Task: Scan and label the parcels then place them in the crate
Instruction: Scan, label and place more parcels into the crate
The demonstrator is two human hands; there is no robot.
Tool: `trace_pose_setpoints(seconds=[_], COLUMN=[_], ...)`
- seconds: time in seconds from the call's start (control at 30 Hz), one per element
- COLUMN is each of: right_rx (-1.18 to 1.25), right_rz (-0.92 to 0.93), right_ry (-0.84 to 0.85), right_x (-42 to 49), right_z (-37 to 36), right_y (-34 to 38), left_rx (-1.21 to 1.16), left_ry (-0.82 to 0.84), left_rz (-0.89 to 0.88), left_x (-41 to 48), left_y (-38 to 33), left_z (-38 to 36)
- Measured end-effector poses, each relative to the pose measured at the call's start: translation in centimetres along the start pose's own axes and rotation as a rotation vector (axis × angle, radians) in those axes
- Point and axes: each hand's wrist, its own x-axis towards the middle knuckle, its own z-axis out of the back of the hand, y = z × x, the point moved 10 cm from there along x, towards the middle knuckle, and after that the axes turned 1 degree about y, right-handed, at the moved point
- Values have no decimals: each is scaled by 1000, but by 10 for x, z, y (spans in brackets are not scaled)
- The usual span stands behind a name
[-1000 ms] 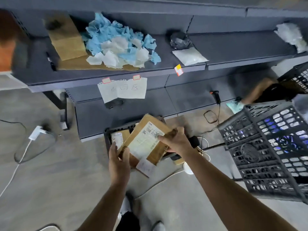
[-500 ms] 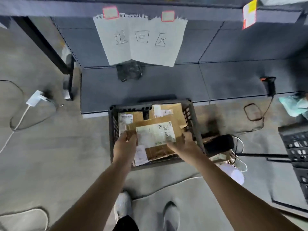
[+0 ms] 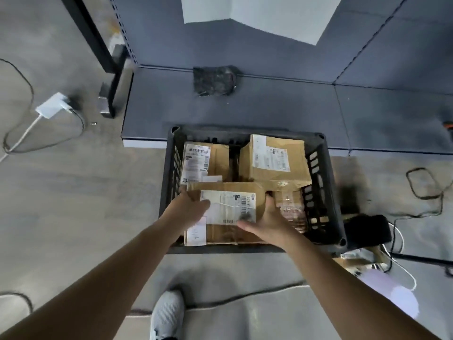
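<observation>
1. a black crate [image 3: 326,173] sits on the grey floor [image 3: 73,204], its far side against a low dark shelf [image 3: 245,111].
2. the parcel [image 3: 228,188], brown card with a white label [image 3: 230,204] on top, lies in the near half of the crate towards the left, with its near edge at the near rim.
3. the left hand [image 3: 188,209] grips the parcel's left edge, with the thumb lying over the left end of the label and the fingers wrapped round the edge.
4. the right hand [image 3: 267,222] holds the parcel's right end, with the thumb flat on the near right corner of the label and the fingers reaching round the right edge.
5. three more parcels are in the crate.
   - the far-left parcel [image 3: 217,158] carries a label.
   - the far-right parcel [image 3: 274,168] also carries a label and sits a little tilted.
   - a small parcel [image 3: 290,209] is in the near right corner, just beside the right hand.
6. a black bag [image 3: 213,81] lies on the shelf beyond the crate, and white sheets [image 3: 257,15] hang at the far edge of the view.
7. on the floor to the left is a white plug [image 3: 52,107] with its cable.
8. to the right, a black box [image 3: 367,228] sits just beside the crate's near right corner, among loose cables.
9. a grey shoe [image 3: 166,312] shows between the arms at the near edge.
</observation>
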Motion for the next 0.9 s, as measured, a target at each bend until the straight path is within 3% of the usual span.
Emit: trace_pose_setpoints(seconds=[0.13, 0.27, 0.6, 0.9], right_rx=[43, 6, -203, -312], right_rz=[39, 53, -63, -5], right_ry=[22, 22, -27, -130], right_x=[6, 1, -1, 36], right_z=[-6, 14, 98, 91], right_y=[-16, -15, -63, -91], left_rx=[53, -64, 47, 90], left_ry=[30, 54, 208, 274], left_rz=[-54, -122, -177, -152], left_x=[5, -1, -2, 42], left_y=[5, -17, -73, -53], left_z=[-12, -19, -98, -143])
